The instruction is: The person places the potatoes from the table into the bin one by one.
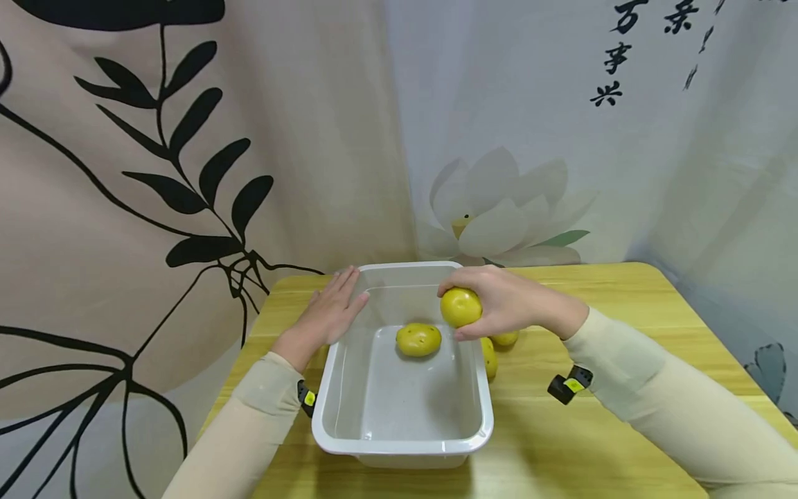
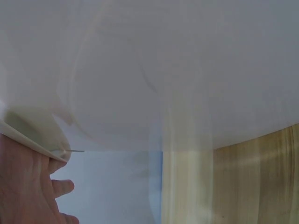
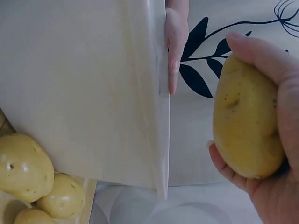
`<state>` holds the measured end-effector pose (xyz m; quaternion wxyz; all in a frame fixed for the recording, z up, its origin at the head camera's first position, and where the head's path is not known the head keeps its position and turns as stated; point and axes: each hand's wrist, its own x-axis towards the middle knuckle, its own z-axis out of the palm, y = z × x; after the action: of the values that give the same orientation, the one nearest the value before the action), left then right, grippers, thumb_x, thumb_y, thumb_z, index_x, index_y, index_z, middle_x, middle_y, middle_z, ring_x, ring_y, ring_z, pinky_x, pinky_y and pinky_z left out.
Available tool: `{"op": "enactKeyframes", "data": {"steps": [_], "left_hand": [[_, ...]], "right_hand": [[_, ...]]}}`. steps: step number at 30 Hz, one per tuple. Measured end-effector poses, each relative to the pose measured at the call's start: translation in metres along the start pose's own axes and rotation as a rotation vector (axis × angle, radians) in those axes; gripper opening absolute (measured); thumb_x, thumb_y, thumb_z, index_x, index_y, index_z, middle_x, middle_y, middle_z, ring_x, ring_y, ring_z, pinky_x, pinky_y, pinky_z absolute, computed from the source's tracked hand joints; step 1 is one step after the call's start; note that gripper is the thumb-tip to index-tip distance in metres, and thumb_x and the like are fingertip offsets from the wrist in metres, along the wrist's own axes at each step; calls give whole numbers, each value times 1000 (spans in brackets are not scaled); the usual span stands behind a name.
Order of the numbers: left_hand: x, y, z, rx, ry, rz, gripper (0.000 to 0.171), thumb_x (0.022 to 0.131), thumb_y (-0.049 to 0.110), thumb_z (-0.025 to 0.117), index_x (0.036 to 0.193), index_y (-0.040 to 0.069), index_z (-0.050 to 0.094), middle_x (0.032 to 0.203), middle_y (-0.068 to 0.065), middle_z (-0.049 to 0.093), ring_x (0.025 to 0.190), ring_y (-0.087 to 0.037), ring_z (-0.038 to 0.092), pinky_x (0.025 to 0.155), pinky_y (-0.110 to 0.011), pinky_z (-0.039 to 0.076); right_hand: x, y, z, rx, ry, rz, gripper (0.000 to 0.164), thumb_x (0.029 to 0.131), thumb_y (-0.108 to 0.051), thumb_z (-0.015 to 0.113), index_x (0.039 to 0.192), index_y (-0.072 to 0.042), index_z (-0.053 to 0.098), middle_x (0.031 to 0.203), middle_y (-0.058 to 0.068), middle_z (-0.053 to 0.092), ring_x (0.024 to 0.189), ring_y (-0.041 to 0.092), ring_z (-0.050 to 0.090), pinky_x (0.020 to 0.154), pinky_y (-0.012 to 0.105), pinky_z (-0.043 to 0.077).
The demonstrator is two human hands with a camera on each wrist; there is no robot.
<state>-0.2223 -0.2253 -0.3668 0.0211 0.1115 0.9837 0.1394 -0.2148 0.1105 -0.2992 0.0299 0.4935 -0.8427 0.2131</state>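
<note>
glossy plastic tub (image 1: 404,447), smooth shiny potato (image 1: 461,307), wooden tabletop (image 1: 555,443)

Sides noted as the person's own. Curtain (image 1: 324,173) hangs behind the table (image 1: 598,388). Basin (image 1: 405,447) stands on the tabletop, left of its middle, long sides running near to far. Inside, on the basin floor: loose potato (image 1: 418,339), about midway between the side walls, toward the far half. Left hand (image 1: 330,312) lies at the left rim, toward the far corner. Opposite, right hand (image 1: 499,301) above the right rim, with held potato (image 1: 460,308) in its grasp. Under that hand, just right of the basin, I count three potatoes (image 3: 23,168) on the table, bunched; contact between them unclear.
</note>
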Motion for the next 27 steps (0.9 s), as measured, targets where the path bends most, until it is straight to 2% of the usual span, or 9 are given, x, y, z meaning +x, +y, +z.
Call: {"op": "enactKeyframes", "data": {"steps": [6, 12, 19, 27], "left_hand": [[-1, -2, 1, -4, 3, 4, 73, 99, 61, 15, 156, 16, 4, 161, 2, -5, 147, -24, -4, 112, -62, 7], [-1, -3, 1, -16, 11, 7, 70, 101, 57, 18, 156, 16, 5, 161, 2, -5, 147, -23, -5, 112, -62, 6], [-1, -2, 0, -16, 7, 3, 70, 101, 57, 19, 156, 16, 5, 161, 2, -4, 147, -25, -4, 112, -62, 7], [-1, -2, -1, -18, -1, 2, 71, 101, 58, 18, 156, 16, 5, 161, 1, -3, 147, -25, -3, 112, -62, 8]], "right_hand": [[16, -4, 2, 54, -42, -21, 50, 75, -44, 78, 116, -22, 59, 95, -15, 56, 78, 6, 54, 64, 25, 49], [32, -8, 9, 93, -83, -33, 52, 76, -42, 80, 117, -20, 59, 98, -14, 57, 81, 8, 55, 66, 24, 50], [49, -9, 20, 67, -113, -46, 54, 76, -50, 78, 118, -21, 59, 100, -16, 58, 83, 6, 54, 70, 22, 50], [66, -9, 28, 32, -137, -64, 59, 75, -51, 78, 120, -16, 60, 100, -13, 59, 80, 7, 54, 68, 25, 49]]}}
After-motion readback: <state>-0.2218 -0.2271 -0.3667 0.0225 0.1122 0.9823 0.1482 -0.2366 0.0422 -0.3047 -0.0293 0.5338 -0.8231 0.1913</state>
